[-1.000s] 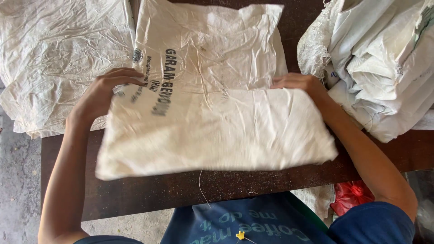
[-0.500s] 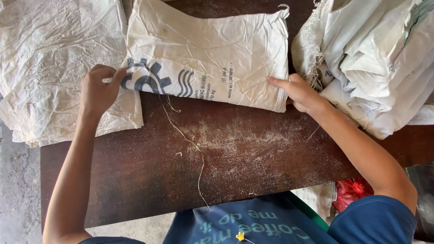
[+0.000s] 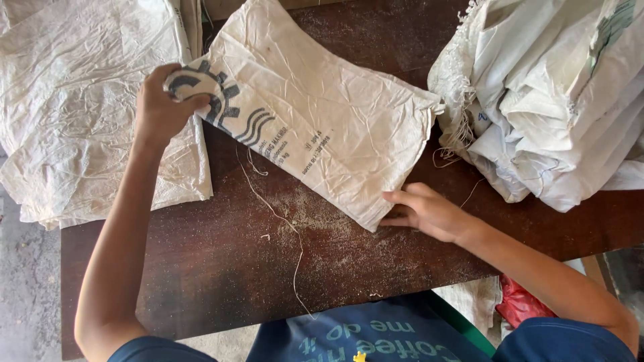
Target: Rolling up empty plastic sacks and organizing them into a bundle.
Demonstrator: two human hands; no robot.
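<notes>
1. On the dark table (image 3: pixel 201 268), a folded white sack (image 3: pixel 322 121) lies slantwise, its printed corner toward the left and its far end beside the heap (image 3: pixel 557 100) of crumpled sacks on the right.
2. The left hand (image 3: pixel 161 107) is closed, pinching the sack's printed corner; the right hand (image 3: pixel 429 214) lies flat, fingers loosely spread, touching the sack's near edge.
3. The step in hand looks like swinging the folded sack toward the flat pile (image 3: pixel 87 114) on the left.
4. The next move likely calls for a firm hold on both ends so the fold does not fall open.
5. Against half a second ago, the sack has turned from lying level to slanting, and the left hand has risen with its corner; a loose thread (image 3: pixel 282 221) lies on the table as before.
</notes>
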